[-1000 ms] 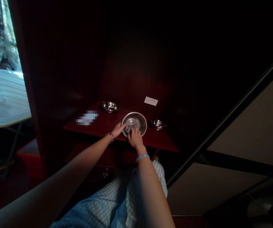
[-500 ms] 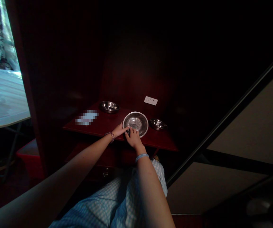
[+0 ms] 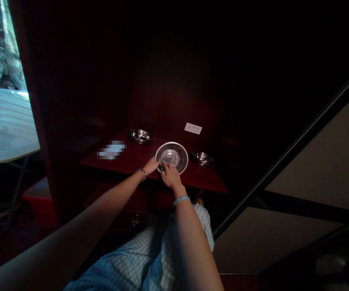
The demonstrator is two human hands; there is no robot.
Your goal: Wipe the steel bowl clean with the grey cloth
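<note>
A shiny metal basin [image 3: 181, 159] is tilted toward me at the front edge of the dark red shelf [image 3: 118, 165]. My left hand [image 3: 151, 165] grips its left rim, thumb over the edge. Reaching over the near rim, my right hand [image 3: 171, 176] has its fingertips inside the basin on a small greyish patch or thing [image 3: 167, 160], too dim and small to name. The fingers look bent together there, and their undersides are hidden.
Behind to the left sits another metal bowl [image 3: 140, 137]; a smaller metal bowl [image 3: 202, 158] is at the right. A blurred pale item [image 3: 112, 150] lies on the shelf's left. A white socket plate [image 3: 193, 128] is on the back wall. Far left stands a pale table [image 3: 9, 125].
The basin has shifted slightly left. Inside it, the right fingertips and the greyish patch have also moved a little left. My left hand still grips the rim.
</note>
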